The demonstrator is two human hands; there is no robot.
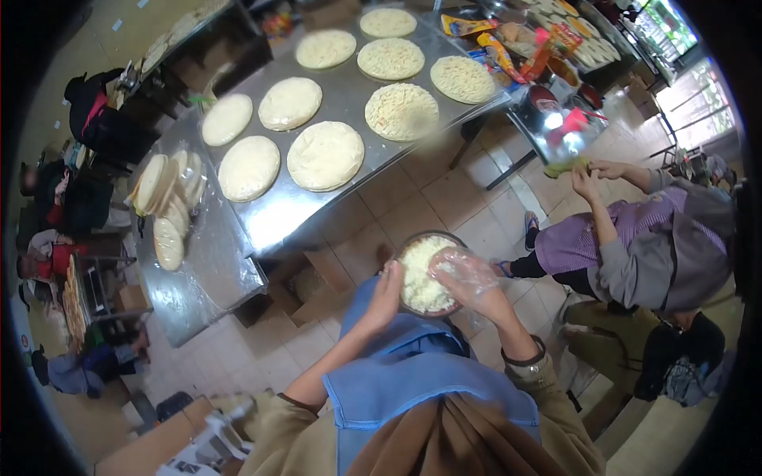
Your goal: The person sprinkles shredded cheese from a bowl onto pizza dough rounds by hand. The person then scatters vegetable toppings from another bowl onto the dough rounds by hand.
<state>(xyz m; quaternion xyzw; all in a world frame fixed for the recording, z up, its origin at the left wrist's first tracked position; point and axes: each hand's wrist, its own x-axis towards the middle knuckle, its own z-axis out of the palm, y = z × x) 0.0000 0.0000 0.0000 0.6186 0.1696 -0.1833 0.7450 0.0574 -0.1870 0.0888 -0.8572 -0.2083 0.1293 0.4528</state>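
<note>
In front of my apron, a round bowl point(432, 314) holds a heap of white, crumbly grated cheese point(421, 289). My left hand point(386, 292) grips the bowl's left side, fingers along the rim. My right hand point(470, 279), in a clear plastic glove, reaches into the bowl from the right. Its fingers are bent and pressed together in the cheese, their tips partly hidden. Beyond the bowl, several round flat dough bases point(326, 156) lie on a metal table; those farther right carry a crumbly white topping point(402, 112).
The metal table point(298, 208) has its near edge ahead of me. Plastic-wrapped bases point(168, 230) lie at left. A co-worker point(627, 230) stands at right, hands over a side table point(559, 131). Colourful packets point(500, 59) sit at back right; cardboard boxes point(309, 282) are underneath.
</note>
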